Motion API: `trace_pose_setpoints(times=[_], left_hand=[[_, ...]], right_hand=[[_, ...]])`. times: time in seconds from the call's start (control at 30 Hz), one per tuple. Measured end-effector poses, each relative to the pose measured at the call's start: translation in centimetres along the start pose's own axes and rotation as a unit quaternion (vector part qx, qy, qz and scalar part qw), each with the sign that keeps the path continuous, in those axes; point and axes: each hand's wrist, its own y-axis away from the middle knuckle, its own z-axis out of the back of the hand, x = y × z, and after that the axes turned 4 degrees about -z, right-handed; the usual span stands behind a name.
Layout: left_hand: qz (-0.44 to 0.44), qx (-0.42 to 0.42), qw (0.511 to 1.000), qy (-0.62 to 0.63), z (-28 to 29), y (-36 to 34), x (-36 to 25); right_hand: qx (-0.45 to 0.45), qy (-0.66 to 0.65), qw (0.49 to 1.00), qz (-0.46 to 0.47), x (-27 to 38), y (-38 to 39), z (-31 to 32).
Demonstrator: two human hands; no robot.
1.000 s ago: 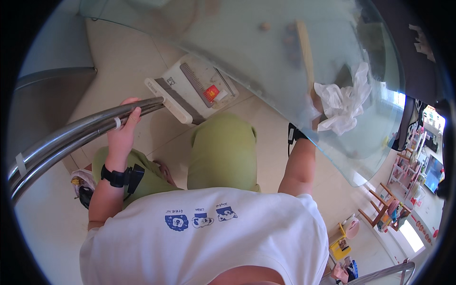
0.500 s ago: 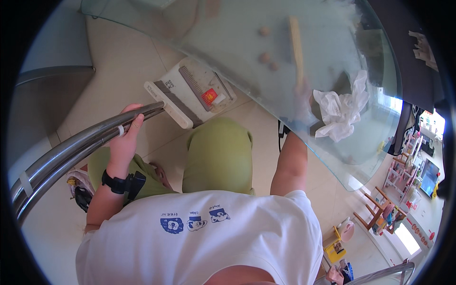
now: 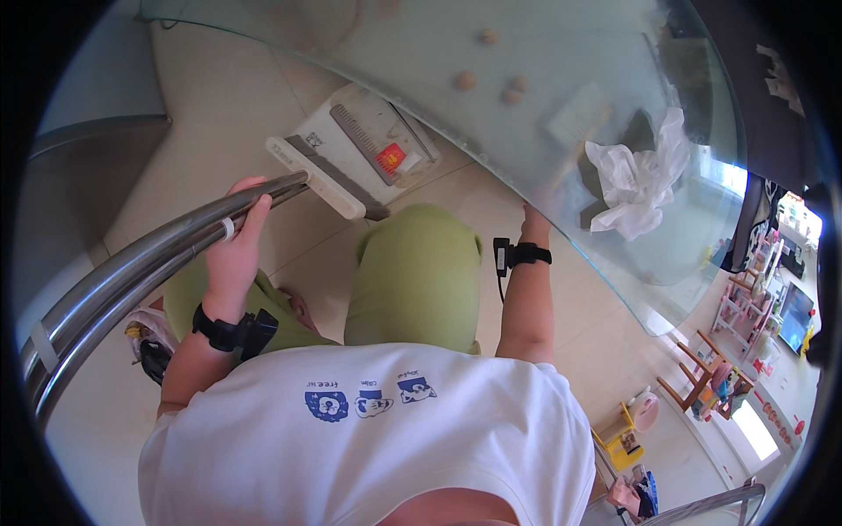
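Left hand (image 3: pixel 235 254) clamped round steel tube (image 3: pixel 149 263) of vacuum; white floor head (image 3: pixel 351 153) on tiles, half under glass table (image 3: pixel 561 105) edge. Under-table stretch seemingly still to cover. Right hand (image 3: pixel 531 215) at table rim, mostly hidden; grip unclear. Crumpled white bag (image 3: pixel 636 180) on glass.

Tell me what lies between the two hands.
In the head view, the green-clad knee sits between the left hand on the metal tube and the right hand at the glass tabletop.

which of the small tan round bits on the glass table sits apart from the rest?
The top tan bit: alone near the picture's upper edge. The other three cluster below it.
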Motion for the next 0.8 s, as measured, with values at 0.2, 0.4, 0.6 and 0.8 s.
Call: trace_pose_setpoints(times=[0.2, 0.4, 0.6, 0.8], left_hand=[[0.004, -0.011, 1.0, 0.012, 0.0, 0.1, 0.1], [-0.007, -0.014, 1.0, 0.005, 0.0, -0.1, 0.6], [0.035, -0.02, 0.999, 0.002, 0.4, -0.2, 0.7], [-0.01, 0.039, 0.997, -0.059, 1.9, -0.5, 2.2]], right_hand=[[-0.115, 0.16, 0.954, 0.224, 9.3, 1.4, 1.6], [-0.156, 0.125, 0.952, 0.232, 19.3, -3.6, -4.8], [-0.045, 0.167, 0.958, 0.227, 20.4, -5.6, -9.8], [-0.018, 0.219, 0.921, 0.322, 19.0, -4.0, -10.9]])
